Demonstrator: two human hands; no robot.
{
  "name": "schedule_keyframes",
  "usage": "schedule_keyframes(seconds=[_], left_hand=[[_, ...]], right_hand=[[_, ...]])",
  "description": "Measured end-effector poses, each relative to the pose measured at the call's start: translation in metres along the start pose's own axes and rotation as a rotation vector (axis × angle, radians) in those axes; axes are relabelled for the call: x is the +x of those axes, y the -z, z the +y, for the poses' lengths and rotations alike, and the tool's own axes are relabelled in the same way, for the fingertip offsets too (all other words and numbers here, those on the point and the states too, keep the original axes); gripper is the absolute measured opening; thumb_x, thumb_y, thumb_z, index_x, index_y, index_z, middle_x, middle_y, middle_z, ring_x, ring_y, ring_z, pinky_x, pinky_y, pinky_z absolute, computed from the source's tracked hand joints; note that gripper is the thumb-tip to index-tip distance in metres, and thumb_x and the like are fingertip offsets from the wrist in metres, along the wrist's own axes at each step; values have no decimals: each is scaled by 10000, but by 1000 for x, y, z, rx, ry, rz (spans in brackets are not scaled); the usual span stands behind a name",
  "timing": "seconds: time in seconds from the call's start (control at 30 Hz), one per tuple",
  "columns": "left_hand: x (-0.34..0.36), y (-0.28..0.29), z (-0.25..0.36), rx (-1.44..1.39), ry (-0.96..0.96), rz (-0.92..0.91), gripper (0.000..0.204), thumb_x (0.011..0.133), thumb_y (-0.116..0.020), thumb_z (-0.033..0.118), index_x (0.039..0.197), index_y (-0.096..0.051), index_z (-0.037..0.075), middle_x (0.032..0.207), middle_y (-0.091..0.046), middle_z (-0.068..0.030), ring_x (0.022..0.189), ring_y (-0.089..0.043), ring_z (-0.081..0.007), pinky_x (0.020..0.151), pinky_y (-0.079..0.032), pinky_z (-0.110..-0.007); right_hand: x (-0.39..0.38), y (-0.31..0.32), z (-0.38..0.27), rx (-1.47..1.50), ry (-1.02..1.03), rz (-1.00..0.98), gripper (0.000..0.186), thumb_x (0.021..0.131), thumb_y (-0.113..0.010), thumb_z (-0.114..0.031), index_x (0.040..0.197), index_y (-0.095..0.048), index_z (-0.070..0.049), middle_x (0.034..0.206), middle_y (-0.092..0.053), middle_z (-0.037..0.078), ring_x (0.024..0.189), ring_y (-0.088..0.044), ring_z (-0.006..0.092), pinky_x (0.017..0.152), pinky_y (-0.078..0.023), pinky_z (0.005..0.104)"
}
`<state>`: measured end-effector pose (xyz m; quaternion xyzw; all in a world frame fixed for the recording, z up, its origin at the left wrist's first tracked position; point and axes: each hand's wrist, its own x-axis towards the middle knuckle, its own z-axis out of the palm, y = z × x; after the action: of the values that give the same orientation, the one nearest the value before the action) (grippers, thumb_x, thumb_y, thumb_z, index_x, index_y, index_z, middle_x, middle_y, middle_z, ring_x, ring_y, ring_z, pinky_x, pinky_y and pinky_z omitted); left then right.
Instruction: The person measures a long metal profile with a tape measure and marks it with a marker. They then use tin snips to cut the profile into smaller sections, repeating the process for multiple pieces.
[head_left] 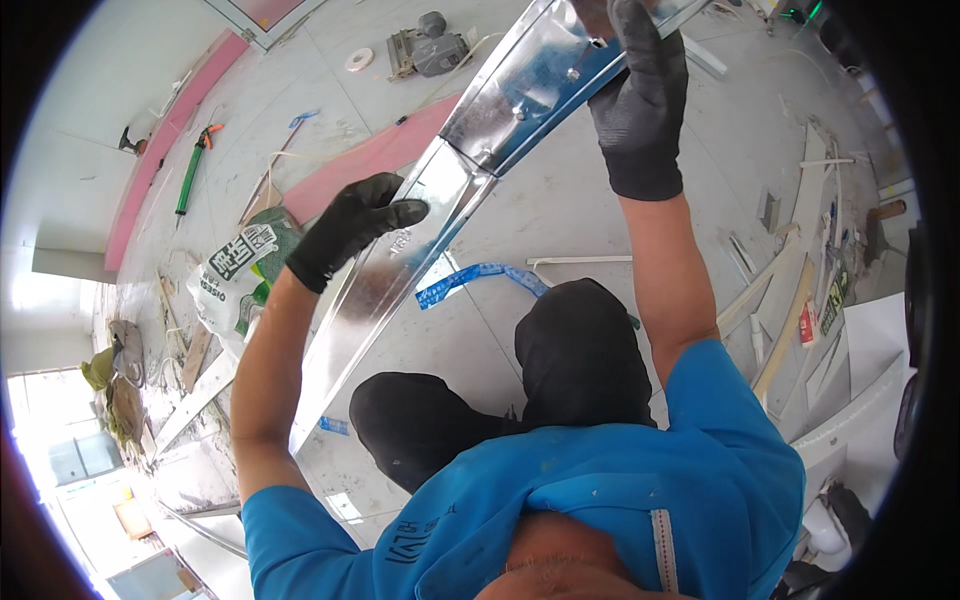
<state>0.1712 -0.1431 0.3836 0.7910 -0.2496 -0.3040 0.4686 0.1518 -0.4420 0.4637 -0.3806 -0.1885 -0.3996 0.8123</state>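
Observation:
A long shiny metal channel (395, 255) slants across the view from the lower left to the top edge. A wider metal section (530, 95) overlaps its upper part, with the seam between my hands. My left hand (352, 222), in a black glove, grips the channel's left edge below the seam, thumb lying over the face. Higher up, my right hand (642, 105), also gloved in black, is closed around the right edge of the wider section. Its fingertips are partly hidden behind the metal. The channel's top end runs out of view.
Pink strips (365, 155) and a green caulking gun (193, 170) lie on the tiled floor ahead. A white-and-green sack (235, 275) sits at left. Blue tape (480, 278) is near my knees. Long offcuts (790, 280) clutter the right; a grey power tool (435, 50) lies farther ahead.

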Motion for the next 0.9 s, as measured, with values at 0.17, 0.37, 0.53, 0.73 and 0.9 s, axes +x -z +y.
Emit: schedule_keyframes(seconds=[0.17,0.37,0.53,0.73,0.9], left_hand=[[30,-13,-40,205,-29,171,413,897,-709,386,795,-513,37,720,-435,13,688,-394,-91,616,-356,-304],[67,-31,-61,-4,60,166,407,895,-687,418,1009,-682,27,835,-598,1,794,-508,-113,764,-423,-289],[91,-13,-63,289,63,313,467,769,-781,468,803,-675,15,738,-640,-81,722,-582,-172,686,-463,-338],[96,-2,-78,440,19,330,476,737,-803,449,716,-568,35,656,-586,-93,626,-571,-190,637,-461,-350],[105,-8,-89,484,70,302,490,760,-772,477,777,-550,42,666,-574,-108,643,-569,-237,644,-458,-376]], right_hand=[[-21,4,22,-146,135,63,294,938,-674,-105,1189,-539,-32,1042,-617,22,870,-599,76,759,-515,230],[-44,24,59,-221,-97,-156,585,842,-794,-150,1295,-431,-83,1043,-558,17,937,-592,93,837,-528,231],[-82,107,19,-465,-218,-66,407,900,-735,-168,1226,-552,-8,1137,-643,48,1027,-619,119,919,-510,288],[-131,203,38,-296,-535,52,469,962,-649,-215,1370,-458,-82,1279,-527,66,1147,-581,160,973,-497,341],[-285,309,10,-1002,-969,-175,565,917,-660,-299,1373,-453,-40,1246,-559,136,1149,-584,271,946,-494,407]])
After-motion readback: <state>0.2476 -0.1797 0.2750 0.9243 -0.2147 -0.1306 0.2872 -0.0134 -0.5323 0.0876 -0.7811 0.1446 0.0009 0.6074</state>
